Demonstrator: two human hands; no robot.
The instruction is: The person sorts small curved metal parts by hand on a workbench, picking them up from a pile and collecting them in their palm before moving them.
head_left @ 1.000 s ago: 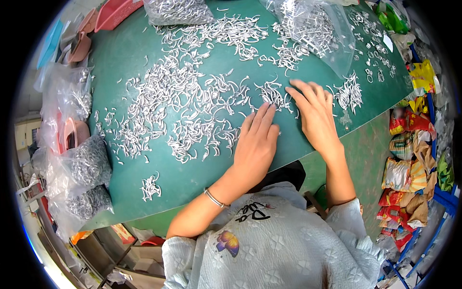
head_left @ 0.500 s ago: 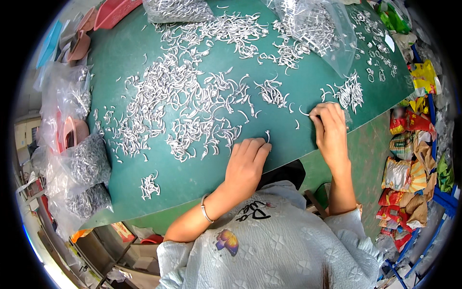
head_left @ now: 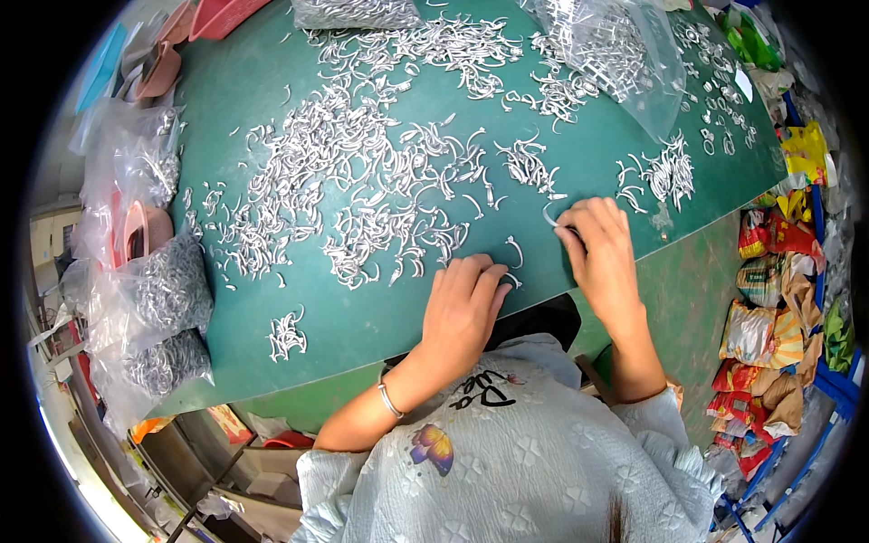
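Note:
Small curved silver metal pieces lie in a wide loose heap on the green table. My right hand is at the table's near side, thumb and forefinger pinched at the end of one curved metal piece. To its left, my left hand rests with fingers bent and drawn together; their undersides are hidden, so what they hold cannot be made out. Just beyond its fingertips is another curved piece. A small cluster lies between the heap and my right hand, and a neater bunch lies farther right.
Clear plastic bags of metal parts stand at the left edge, far middle and far right. Ring-shaped pieces lie at the right. A small pile is near left. Colourful packages line the right side.
My right hand has moved left, away from the neat bunch and closer to my left hand, with a curved piece at its fingertips. The view has shifted slightly.

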